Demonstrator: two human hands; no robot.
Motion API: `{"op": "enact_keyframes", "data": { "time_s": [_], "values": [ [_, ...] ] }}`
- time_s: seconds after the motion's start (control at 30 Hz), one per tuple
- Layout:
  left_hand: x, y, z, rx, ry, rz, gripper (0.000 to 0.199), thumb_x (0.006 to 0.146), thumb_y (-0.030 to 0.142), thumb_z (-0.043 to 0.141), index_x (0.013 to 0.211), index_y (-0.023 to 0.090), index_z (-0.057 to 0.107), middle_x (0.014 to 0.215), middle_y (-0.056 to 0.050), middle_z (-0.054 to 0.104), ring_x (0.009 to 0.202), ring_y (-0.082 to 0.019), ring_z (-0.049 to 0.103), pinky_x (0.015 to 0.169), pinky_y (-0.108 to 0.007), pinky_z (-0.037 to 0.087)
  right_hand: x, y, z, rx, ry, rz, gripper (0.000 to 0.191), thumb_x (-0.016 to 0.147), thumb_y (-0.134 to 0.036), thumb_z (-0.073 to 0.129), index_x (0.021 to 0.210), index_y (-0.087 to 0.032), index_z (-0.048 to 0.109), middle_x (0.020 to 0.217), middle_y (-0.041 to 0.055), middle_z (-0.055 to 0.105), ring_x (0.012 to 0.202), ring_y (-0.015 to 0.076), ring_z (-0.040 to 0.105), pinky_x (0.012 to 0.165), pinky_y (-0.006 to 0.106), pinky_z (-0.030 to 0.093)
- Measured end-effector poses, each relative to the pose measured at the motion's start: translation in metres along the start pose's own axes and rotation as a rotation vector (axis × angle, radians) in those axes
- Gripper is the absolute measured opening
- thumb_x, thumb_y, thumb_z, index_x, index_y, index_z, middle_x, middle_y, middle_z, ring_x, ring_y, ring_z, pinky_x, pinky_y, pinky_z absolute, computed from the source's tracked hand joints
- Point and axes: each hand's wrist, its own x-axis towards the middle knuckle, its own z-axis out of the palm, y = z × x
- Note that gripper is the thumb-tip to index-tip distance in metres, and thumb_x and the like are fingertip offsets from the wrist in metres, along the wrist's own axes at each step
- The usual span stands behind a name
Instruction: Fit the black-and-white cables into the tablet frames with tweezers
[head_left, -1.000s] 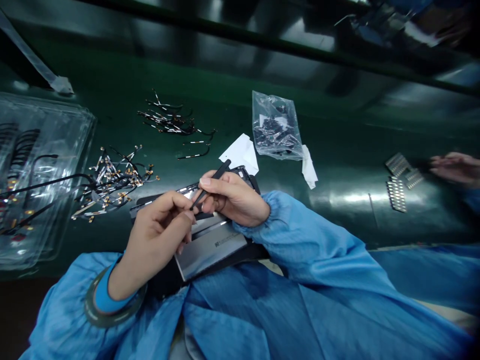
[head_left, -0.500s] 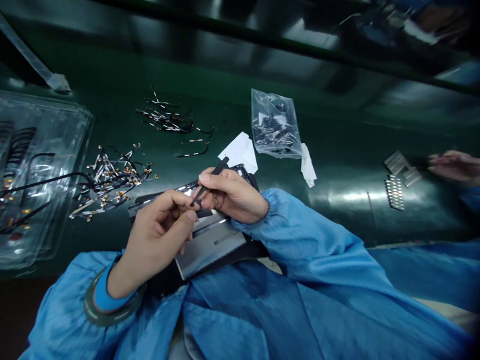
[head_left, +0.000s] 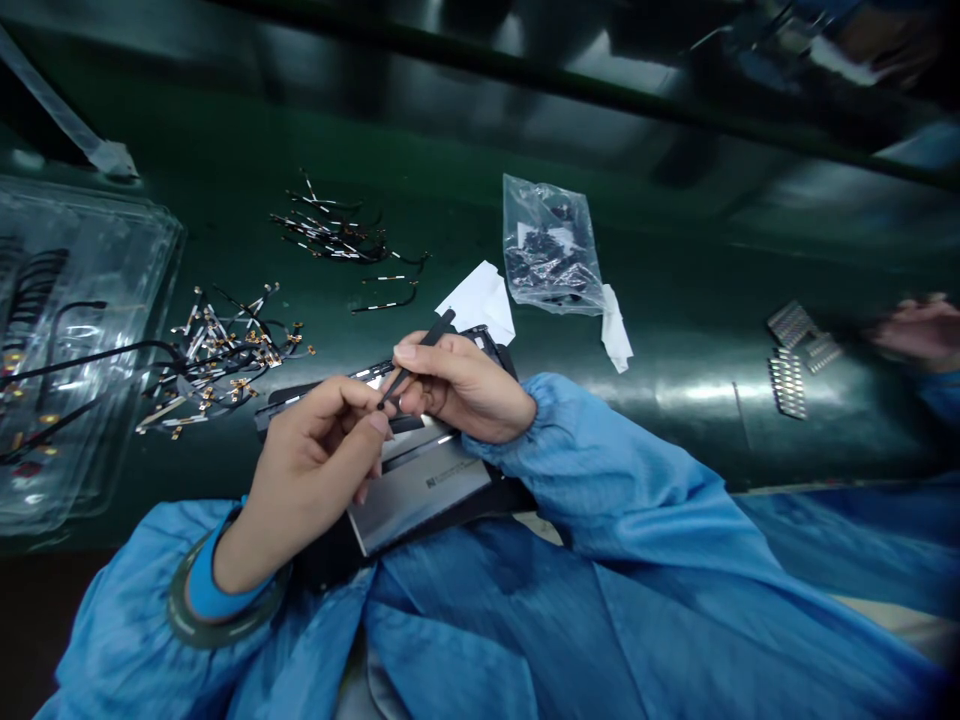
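My right hand (head_left: 469,385) is closed around a pair of black tweezers (head_left: 427,345), whose tip points down to the left. At that tip, the thumb and index finger of my left hand (head_left: 319,450) are pinched together. A tiny dark piece seems to sit between them, too small to name. Beneath both hands lies an opened device with a dark frame (head_left: 491,345) and a flat silver battery (head_left: 420,495) with printed text. My hands hide much of the device's middle.
Flex cables (head_left: 217,365) lie heaped beside clear plastic trays (head_left: 161,225) at left. More thin cables (head_left: 330,230) lie further back. A clear bag of dark parts (head_left: 551,245) rests near white paper (head_left: 480,300). Small metal parts (head_left: 787,383) and another person's hand (head_left: 919,328) are at right.
The tweezer tip has shifted slightly towards my left fingertips. Both hands otherwise stay nearly in place. The other person's hand at the right has moved a little.
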Motion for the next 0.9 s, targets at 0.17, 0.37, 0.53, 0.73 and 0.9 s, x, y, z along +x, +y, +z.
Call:
{"op": "enact_keyframes", "data": {
  "time_s": [0.17,0.37,0.53,0.73,0.9],
  "values": [
    [0.001,0.005,0.001,0.059,0.01,0.024,0.009,0.087,0.027,0.057,0.08,0.02,0.057,0.052,0.007,0.055,0.038,-0.007,0.048,0.035,-0.016,0.039,0.0,0.0,0.0,-0.023,-0.013,0.001,0.033,0.066,-0.043,0.082,0.065,-0.013,0.066,0.06,0.0002,0.071,0.047,0.0046,0.062,0.048,0.009,0.05],
    [0.001,0.005,-0.023,0.658,0.362,0.011,0.02,0.087,0.037,0.056,0.087,0.021,0.068,0.055,0.005,0.062,0.045,-0.009,0.054,0.047,-0.021,0.041,-0.001,-0.008,-0.007,-0.198,0.146,-0.268,0.039,0.065,-0.048,0.082,0.07,-0.017,0.06,0.061,-0.0018,0.07,0.048,0.0067,0.063,0.046,0.013,0.05],
    [-0.001,-0.002,-0.045,0.823,0.51,0.032,0.032,0.089,0.048,0.054,0.083,0.021,0.071,0.051,0.007,0.058,0.047,-0.008,0.054,0.051,-0.02,0.04,0.004,-0.006,-0.016,-0.449,0.309,-0.46,0.042,0.064,-0.05,0.082,0.077,-0.016,0.059,0.066,-0.0023,0.068,0.056,0.0098,0.068,0.053,0.018,0.054],
    [-0.001,-0.006,-0.043,0.782,0.523,0.049,0.032,0.086,0.05,0.057,0.093,0.021,0.07,0.063,0.005,0.064,0.051,-0.008,0.057,0.054,-0.02,0.043,0.007,0.002,-0.019,-0.616,0.316,-0.477,0.044,0.069,-0.056,0.076,0.081,-0.017,0.06,0.066,-0.0029,0.064,0.059,0.0114,0.068,0.06,0.024,0.055],
    [-0.001,-0.006,-0.042,0.781,0.535,0.035,0.034,0.085,0.051,0.056,0.094,0.021,0.07,0.065,0.004,0.064,0.051,-0.009,0.057,0.056,-0.022,0.043,0.007,0.004,-0.019,-0.802,0.324,-0.542,0.036,0.076,-0.051,0.072,0.083,-0.017,0.063,0.069,-0.0006,0.066,0.065,0.0124,0.067,0.068,0.028,0.055]
  ]
}}
